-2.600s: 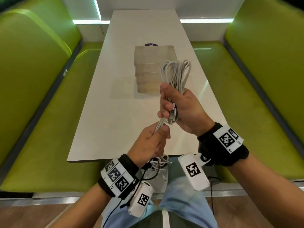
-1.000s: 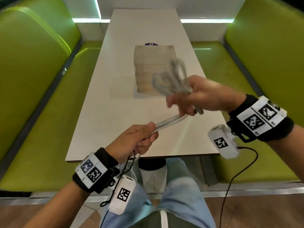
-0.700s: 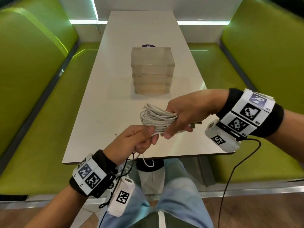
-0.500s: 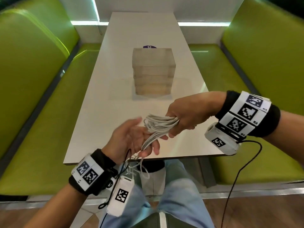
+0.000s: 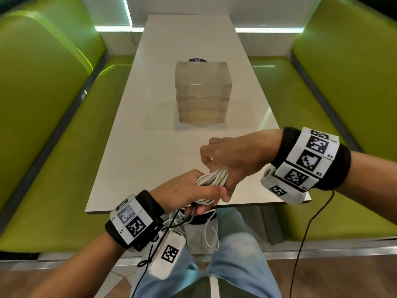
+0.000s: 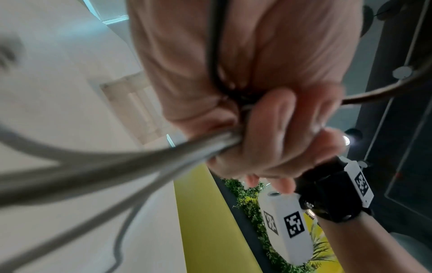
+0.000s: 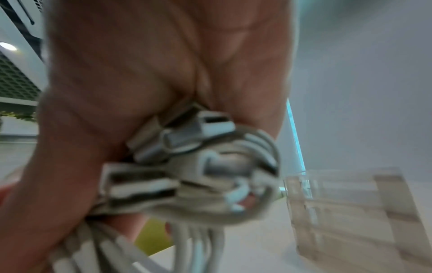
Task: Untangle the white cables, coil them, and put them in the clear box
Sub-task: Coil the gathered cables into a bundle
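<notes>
A bundle of white cables [image 5: 212, 178] is held between both hands over the table's near edge. My right hand [image 5: 227, 162] grips the coiled loops from above; the right wrist view shows the cable plugs [image 7: 187, 166] bunched against its palm. My left hand [image 5: 193, 191] grips the same bundle from the near side, with its fingers [image 6: 275, 133] curled round the strands. Loose cable ends [image 5: 211, 231] hang below the table edge over my lap. The clear box [image 5: 203, 91] stands in the middle of the white table, well beyond both hands.
The long white table [image 5: 150, 136] runs away from me between two green benches [image 5: 49, 104] [image 5: 348, 82]. A purple sticker [image 5: 197, 59] lies behind the box. Black camera leads [image 5: 309, 229] hang from my wrists.
The right hand brought the coil down from in front of the box to the near table edge. The left hand opened briefly, then closed again round the bundle.
</notes>
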Motion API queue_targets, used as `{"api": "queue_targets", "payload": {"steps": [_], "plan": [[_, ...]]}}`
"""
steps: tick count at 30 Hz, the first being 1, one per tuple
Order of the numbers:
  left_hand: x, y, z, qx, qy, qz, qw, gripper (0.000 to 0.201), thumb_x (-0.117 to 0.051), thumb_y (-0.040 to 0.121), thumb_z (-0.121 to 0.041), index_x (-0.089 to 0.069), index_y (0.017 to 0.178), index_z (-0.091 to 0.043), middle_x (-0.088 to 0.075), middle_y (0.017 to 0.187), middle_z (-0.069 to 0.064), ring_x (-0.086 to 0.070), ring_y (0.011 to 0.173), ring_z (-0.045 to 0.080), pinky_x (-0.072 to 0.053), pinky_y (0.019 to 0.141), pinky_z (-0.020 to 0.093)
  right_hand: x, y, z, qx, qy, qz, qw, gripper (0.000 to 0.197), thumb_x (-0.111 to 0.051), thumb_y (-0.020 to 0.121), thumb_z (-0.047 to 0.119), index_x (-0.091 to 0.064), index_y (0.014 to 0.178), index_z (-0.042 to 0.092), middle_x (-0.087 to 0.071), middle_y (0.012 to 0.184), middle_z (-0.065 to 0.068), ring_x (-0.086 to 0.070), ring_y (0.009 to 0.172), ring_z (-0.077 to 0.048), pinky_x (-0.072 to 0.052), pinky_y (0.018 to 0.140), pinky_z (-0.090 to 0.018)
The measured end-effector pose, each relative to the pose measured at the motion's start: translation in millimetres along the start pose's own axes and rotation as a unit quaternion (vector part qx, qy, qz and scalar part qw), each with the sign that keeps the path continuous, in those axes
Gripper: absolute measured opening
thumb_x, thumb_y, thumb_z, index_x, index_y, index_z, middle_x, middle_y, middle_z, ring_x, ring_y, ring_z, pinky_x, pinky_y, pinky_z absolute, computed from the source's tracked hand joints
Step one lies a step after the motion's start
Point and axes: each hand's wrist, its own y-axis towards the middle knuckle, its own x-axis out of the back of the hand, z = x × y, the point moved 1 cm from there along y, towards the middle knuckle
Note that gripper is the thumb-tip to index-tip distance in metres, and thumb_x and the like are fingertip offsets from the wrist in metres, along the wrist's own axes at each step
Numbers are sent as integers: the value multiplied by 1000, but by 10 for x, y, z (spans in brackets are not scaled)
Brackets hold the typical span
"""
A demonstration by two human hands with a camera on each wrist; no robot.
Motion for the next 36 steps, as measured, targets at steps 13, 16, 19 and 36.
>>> {"api": "queue_targets", "payload": {"steps": [13,16,19,36], "plan": [[83,150,260,-36,64,49,996,26,-61,79,-45,-59,62,-26,-49,51,-3,-41,46,13,-32,47,23,-331,-8,-128,5,280,73,957,17,-70,84,21,-64,87,5,-61,53,5,-56,49,-15,-43,47,-21],[88,252,310,-7,87,51,995,28,-61,77,-51,-57,63,-26,-49,56,1,-43,51,19,-33,51,27,-417,72,-187,-19,266,63,962,13,-68,84,17,-60,75,12,-59,49,6,-55,46,-13,-43,46,-19],[99,305,337,4,103,51,993,24,-60,78,-51,-62,63,-33,-49,55,-5,-44,51,15,-34,52,28,-457,142,-233,-39,259,51,964,13,-68,83,16,-61,77,8,-57,48,5,-54,44,-13,-42,42,-18],[165,312,452,-19,63,39,997,29,-62,78,-52,-58,64,-27,-48,48,-10,-42,43,6,-34,46,15,-430,185,-217,-22,246,36,968,13,-65,86,20,-64,79,9,-54,47,5,-52,43,-14,-41,43,-17]]}}
